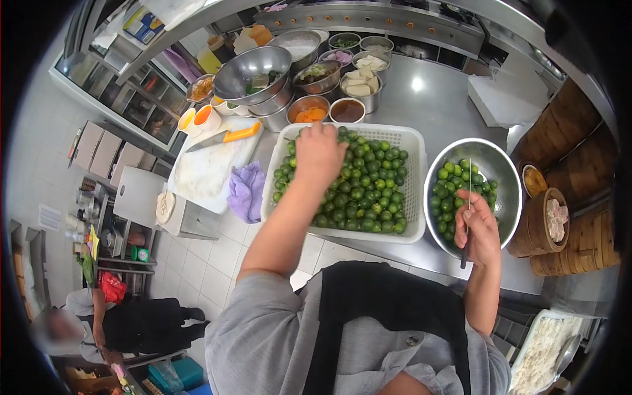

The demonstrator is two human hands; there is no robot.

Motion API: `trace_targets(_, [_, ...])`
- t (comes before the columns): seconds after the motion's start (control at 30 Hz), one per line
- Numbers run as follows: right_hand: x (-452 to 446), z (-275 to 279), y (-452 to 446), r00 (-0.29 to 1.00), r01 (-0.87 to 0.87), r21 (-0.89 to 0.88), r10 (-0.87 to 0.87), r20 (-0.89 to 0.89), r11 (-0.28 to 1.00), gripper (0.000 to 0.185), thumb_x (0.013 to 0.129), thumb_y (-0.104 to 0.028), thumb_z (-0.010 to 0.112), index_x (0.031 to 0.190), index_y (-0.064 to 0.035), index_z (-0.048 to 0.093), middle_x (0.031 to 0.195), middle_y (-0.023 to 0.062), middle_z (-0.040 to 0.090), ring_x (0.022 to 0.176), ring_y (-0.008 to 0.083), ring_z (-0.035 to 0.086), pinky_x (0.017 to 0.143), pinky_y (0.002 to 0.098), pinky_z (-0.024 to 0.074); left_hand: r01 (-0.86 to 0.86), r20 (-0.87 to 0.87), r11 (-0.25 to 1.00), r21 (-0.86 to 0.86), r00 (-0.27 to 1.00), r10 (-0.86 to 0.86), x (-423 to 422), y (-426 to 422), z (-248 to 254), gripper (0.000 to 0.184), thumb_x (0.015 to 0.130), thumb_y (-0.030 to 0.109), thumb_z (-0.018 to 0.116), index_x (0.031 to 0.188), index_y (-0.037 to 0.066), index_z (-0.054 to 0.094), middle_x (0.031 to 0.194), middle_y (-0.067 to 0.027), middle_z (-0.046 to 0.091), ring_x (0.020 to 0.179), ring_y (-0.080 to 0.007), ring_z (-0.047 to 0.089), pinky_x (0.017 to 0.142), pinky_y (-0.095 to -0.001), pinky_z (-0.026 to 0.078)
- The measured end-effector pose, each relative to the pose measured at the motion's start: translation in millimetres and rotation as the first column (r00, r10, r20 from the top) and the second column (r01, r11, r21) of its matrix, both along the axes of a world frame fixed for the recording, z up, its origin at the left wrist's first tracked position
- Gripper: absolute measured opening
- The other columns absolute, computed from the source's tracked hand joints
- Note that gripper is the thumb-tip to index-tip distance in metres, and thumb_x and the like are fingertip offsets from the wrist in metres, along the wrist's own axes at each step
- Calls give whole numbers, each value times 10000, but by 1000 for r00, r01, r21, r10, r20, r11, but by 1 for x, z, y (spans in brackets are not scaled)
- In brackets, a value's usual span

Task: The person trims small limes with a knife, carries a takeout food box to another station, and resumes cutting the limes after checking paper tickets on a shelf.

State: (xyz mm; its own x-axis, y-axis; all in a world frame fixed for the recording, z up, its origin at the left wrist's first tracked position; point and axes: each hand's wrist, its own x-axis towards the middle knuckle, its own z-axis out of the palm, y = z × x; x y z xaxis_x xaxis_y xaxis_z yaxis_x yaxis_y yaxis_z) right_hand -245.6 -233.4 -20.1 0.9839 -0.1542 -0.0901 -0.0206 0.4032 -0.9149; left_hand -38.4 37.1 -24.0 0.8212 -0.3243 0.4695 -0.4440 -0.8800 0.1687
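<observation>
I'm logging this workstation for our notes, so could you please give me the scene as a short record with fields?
Left hand: reaches into the green fruit in the white basket; grip unclear
Right hand: holds a dark-handled knife over the metal bowl, blade pointing away from the body
Metal bowl: right of the basket, holding more green fruit
Left of basket: purple cloth; cutting board with an orange-handled knife
Right of bowl: bamboo steamers
Background: co-worker at lower left

metal counter [421, 82] under white basket [414, 141], steel bowl [506, 172]
</observation>
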Motion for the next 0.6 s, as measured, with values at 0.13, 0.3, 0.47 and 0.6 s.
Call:
trace_targets(0.13, [-2, 12, 38, 999, -31, -128, 32, 5, 991, 343, 931, -119, 506, 1245, 10, 458, 698, 34, 516, 464, 71, 420, 432, 198, 356, 179, -259, 978, 105, 955, -147, 33, 26, 0, 470, 744, 396, 734, 1051, 53, 638, 1102, -163, 569, 1070, -319, 538, 904, -413, 453])
trace_targets(0.3, [2, 27, 94, 989, -145, -279, 147, -15, 949, 386, 906, -39, 479, 1287, 8, 432, 664, 25, 492, 469, 71, 424, 439, 203, 340, 180, -337, 957, 228, 936, -96, 46, 18, 7, 528, 797, 538, 637, 960, 40, 697, 1045, -188, 612, 1034, -325, 579, 877, -418, 480])
trace_targets(0.47, [11, 27, 137, 986, -164, -322, 164, -28, 932, 391, 901, -57, 497, 1276, 31, 432, 659, 15, 492, 460, 56, 414, 425, 184, 321, 263, -470, 962, 72, 860, -199, 68, 24, -5, 420, 800, 411, 677, 976, 30, 703, 1097, -179, 616, 1078, -334, 563, 898, -402, 475])
trace_targets(0.6, [8, 32, 156, 983, -183, -318, 181, -35, 930, 389, 890, -75, 510, 1260, 25, 446, 666, 14, 499, 457, 54, 419, 416, 178, 335, 293, -465, 954, 57, 854, -234, 57, 26, -3, 341, 782, 342, 705, 1045, 128, 679, 1148, -155, 558, 1110, -331, 510, 928, -414, 443])
